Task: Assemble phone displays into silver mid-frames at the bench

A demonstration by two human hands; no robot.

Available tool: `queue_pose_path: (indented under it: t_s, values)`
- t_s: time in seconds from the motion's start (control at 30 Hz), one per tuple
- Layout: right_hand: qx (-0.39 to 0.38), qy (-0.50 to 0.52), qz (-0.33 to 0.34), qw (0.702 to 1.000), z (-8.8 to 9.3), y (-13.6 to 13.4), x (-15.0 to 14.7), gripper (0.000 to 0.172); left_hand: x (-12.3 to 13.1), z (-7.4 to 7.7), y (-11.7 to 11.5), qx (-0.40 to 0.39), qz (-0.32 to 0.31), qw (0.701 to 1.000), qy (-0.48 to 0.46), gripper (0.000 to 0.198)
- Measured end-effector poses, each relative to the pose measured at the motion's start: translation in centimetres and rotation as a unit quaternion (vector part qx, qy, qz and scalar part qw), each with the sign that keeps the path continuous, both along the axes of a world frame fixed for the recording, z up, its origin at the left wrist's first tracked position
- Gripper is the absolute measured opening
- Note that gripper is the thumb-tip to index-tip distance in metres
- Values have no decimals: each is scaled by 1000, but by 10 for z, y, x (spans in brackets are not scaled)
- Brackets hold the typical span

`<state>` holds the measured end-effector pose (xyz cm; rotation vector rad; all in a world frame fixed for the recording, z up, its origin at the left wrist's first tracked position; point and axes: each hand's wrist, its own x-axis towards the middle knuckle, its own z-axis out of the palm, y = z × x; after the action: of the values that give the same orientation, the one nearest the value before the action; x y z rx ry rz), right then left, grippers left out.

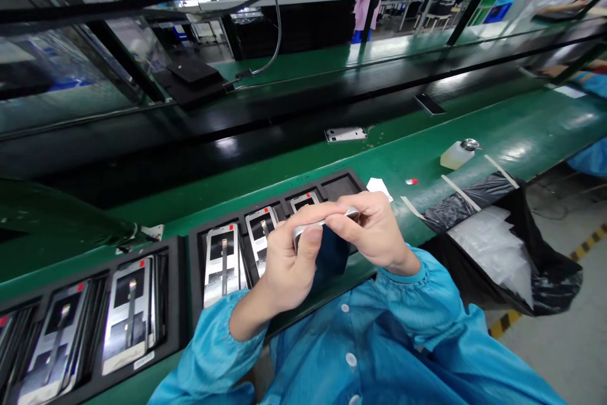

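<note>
In front of my chest I hold a phone (333, 256) between both hands, tipped so its silver top edge faces up and its dark glossy face shows below. My left hand (294, 256) pinches one corner of it, thumb against the edge. The other corner is gripped by my right hand (374, 228), with thumb and forefinger closed on the rim. Just left of my hands, a black foam tray (192, 266) holds phone screen assemblies (221, 263) with flex cables and red tabs. My fingers cover part of the phone.
A second foam tray (175, 304) with stacked assemblies lies at the left. Beyond are a pale phone frame (346, 134) and a dark phone (429, 104). To the right stand a pump bottle (458, 154) and a black bag (554, 285) of clear plastic pieces. A co-worker sits far right.
</note>
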<state>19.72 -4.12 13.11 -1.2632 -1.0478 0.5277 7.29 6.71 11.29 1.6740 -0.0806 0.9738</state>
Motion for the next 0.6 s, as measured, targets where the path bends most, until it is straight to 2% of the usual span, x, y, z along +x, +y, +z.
queue_pose_path:
  t_s: [0.1,0.23,0.37,0.43,0.53,0.6]
  values:
    - [10,17,-37,999,-15,5,-3,77,0,1,4,2,-11,1000,8,42]
    - [21,4,-7,1000,-31,1,4,81,2,6,8,-68,-34,996,41,55]
    - [-7,21,-27,999,-41,1,12,80,12,5,8,-144,2,985,94,67]
    - [-17,30,-23,999,-49,2,12,81,17,4,12,-210,21,973,89,69]
    - [-28,-17,52,998,-63,1,7,84,23,3,27,-333,53,941,18,66]
    - [-54,-45,118,990,-72,-2,5,82,24,5,41,-369,76,926,-32,60]
